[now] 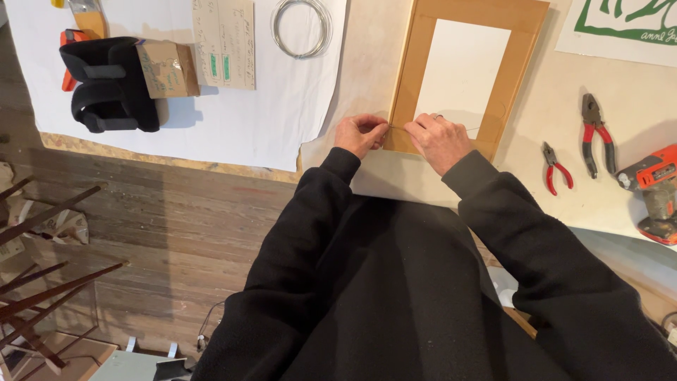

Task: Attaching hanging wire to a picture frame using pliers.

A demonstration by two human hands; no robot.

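Note:
A wooden picture frame (518, 49) lies back-up on the worktable, with a white backing board (462, 67) in its middle. My left hand (360, 134) pinches a thin wire (396, 128) at the frame's near left corner. My right hand (441, 140) rests on the frame's near rail and pinches the same wire a short way to the right. The wire runs taut between both hands and continues right across the rail. Black sleeves cover both my arms.
A coil of wire (302, 27) lies on white paper (233, 120) at the back. Large pliers (594, 130), small red pliers (557, 168) and an orange drill (656, 190) sit at the right. A black strap-on pad (109, 85), a small cardboard box (168, 68) and a card (224, 42) lie left.

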